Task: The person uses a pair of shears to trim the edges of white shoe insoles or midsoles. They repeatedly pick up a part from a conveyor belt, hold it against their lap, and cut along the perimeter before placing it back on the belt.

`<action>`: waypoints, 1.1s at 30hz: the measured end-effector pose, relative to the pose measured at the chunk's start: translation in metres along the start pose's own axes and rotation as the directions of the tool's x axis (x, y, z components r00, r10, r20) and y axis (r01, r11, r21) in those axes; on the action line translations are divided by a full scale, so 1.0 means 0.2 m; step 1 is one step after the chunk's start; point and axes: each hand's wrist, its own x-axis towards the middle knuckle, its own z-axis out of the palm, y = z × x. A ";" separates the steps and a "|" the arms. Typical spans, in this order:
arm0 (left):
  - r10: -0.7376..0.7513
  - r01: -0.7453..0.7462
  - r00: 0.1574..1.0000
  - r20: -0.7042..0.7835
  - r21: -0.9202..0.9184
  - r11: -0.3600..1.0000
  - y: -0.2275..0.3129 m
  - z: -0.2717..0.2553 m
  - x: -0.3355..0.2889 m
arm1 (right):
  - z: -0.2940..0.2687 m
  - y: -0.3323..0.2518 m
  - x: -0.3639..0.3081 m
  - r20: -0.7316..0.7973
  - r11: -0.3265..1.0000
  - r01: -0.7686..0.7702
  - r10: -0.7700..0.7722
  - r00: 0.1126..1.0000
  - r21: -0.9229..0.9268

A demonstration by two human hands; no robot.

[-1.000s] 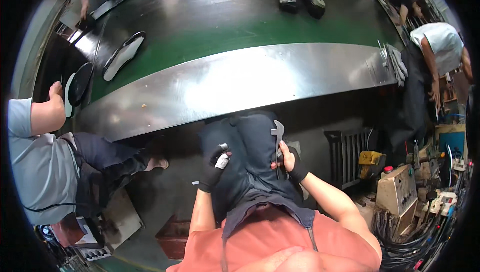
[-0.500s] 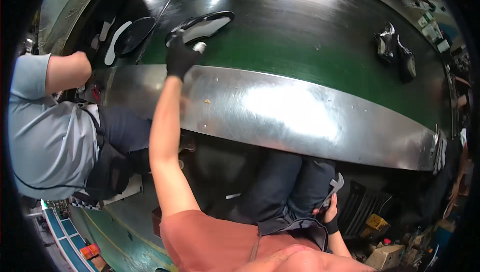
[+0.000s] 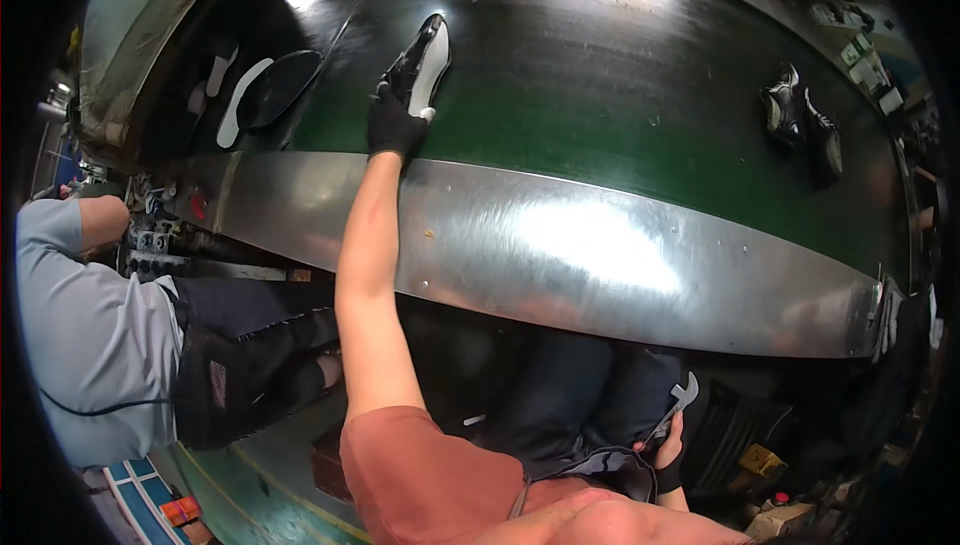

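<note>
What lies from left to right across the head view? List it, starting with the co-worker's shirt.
Grey shirt, white insole, shoe gripped by the left hand, hammer held in the right hand, pair of black shoes.

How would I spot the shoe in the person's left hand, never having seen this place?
Find the long green-and-black work surface beyond the shiny metal ledge. Left of its middle, the black-gloved left hand grips a glossy black shoe by its near end. Unlike the black shoes at right, it shows one long pale strip.
</note>
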 end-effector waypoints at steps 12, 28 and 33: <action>0.282 0.340 0.895 0.345 -0.938 0.071 0.06 -0.60 -0.67 | 0.02 0.06 0.00 -0.027 0.987 0.159 -0.160 0.987 -0.039; 0.610 0.121 0.775 0.162 -0.987 0.108 0.82 -0.73 -1.97 | -0.01 0.05 -0.50 0.342 0.899 0.380 -0.295 0.892 -0.217; 0.591 0.268 0.754 0.285 -0.956 0.118 0.92 -0.72 -2.00 | 0.08 0.02 -0.53 0.567 0.851 0.477 -0.287 0.772 -0.219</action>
